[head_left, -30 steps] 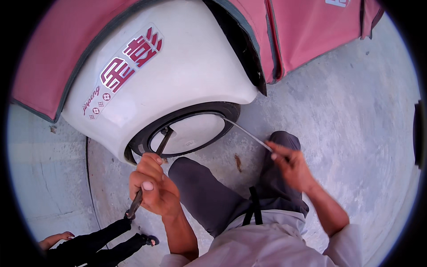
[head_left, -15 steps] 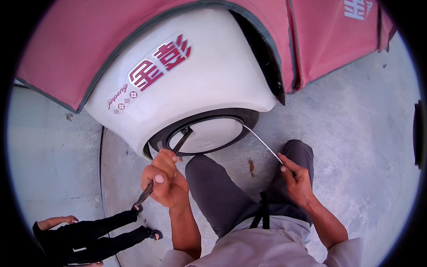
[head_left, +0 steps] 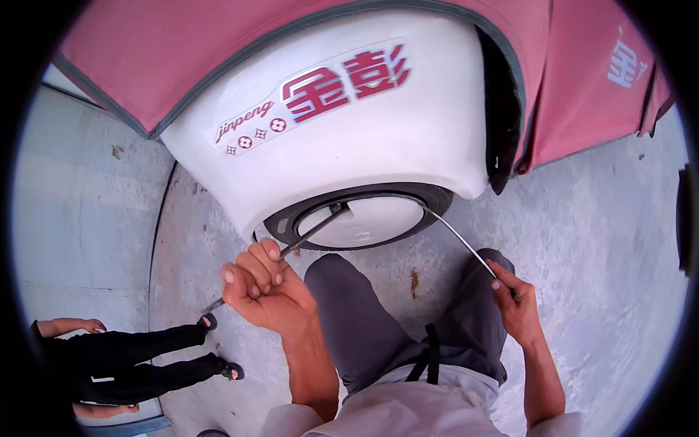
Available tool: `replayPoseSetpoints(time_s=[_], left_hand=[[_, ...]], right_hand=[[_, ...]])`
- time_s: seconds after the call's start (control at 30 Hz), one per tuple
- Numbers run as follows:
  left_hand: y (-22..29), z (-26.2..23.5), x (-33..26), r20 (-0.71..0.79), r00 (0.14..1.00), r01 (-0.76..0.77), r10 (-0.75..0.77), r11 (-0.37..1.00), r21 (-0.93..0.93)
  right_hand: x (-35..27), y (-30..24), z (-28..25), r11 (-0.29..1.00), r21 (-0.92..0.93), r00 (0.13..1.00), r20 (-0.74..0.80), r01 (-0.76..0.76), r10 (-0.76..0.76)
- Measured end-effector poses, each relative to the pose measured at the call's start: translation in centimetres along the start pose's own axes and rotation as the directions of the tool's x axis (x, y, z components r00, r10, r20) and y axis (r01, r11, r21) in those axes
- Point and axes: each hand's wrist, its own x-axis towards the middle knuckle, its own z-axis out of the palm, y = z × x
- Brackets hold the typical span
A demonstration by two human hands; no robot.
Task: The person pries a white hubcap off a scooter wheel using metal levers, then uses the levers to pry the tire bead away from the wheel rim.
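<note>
A wheel with a pale round cover (head_left: 382, 223) and a black tyre (head_left: 439, 197) sits under a white fender (head_left: 364, 149). My left hand (head_left: 275, 290) is closed around a long dark metal pry bar (head_left: 314, 232). Its far end meets the upper left edge of the cover, and its near end sticks out past my fist at lower left. My right hand (head_left: 518, 304) grips a thin silver metal lever (head_left: 460, 237) between thumb and fingers. That lever's bent tip reaches the upper right rim, where the tyre meets the wheel; its exact contact is too small to see.
Pink fabric (head_left: 218, 62) with grey edging drapes over the fender. My bent knees (head_left: 342, 298) flank the grey concrete floor (head_left: 590, 240) before the wheel. At lower left stands another person in black trousers (head_left: 153, 349). A dark object (head_left: 684, 218) shows at the far right edge.
The view has shifted, so the wheel and fender appear farther right. My left hand has swung the pry bar to a flatter slant, with its wrist turned. My right hand still holds the lever at the rim.
</note>
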Motion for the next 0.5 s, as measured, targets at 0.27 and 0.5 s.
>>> replayPoseSetpoints(time_s=[0.27,0.5], left_hand=[[-0.1,2.4,-0.4,0.011,1.000,-0.019,0.018,0.996,0.088],[-0.6,0.0,-2.4,0.279,0.955,-0.149,0.101,0.977,0.155]], right_hand=[[-0.1,-0.8,-0.2,0.998,-0.052,0.999,-0.016,-0.034,0.033],[-0.1,-2.2,-0.2,0.993,-0.097,0.998,-0.023,-0.064,0.063]])
